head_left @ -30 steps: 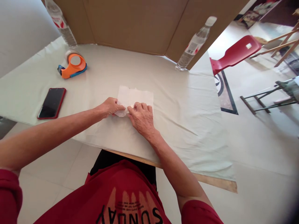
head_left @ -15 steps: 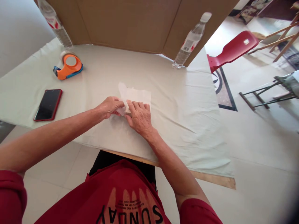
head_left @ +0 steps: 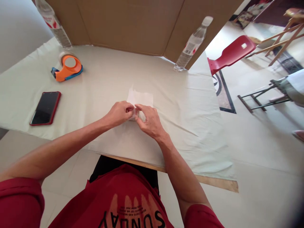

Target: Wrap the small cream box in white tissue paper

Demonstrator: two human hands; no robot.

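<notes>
A thin white sheet (head_left: 143,98), like tissue or soft paper, lies on the cloth in front of me, its far left corner sticking up. My left hand (head_left: 120,113) is closed at the sheet's left side, thumb and forefinger pinching its edge. On the near right, my right hand (head_left: 150,121) curls round a folded part of the sheet, its thumb and fingertips against it. Both hands' fingertips nearly meet. Something pale shows inside the right hand's curl, but I cannot make out whether the sheet wraps anything.
On the pale tablecloth (head_left: 99,82) to the left lie an orange tape dispenser (head_left: 68,68) and a phone (head_left: 45,108) in a red case. Two water bottles (head_left: 53,23) (head_left: 192,44) stand before a cardboard panel (head_left: 128,25). A red chair (head_left: 232,55) is beyond the table's right edge.
My left hand has moved right, bringing the sheet's left side inward. My right hand has lifted from lying flat on the sheet into a curl, its fingertips meeting the fold.
</notes>
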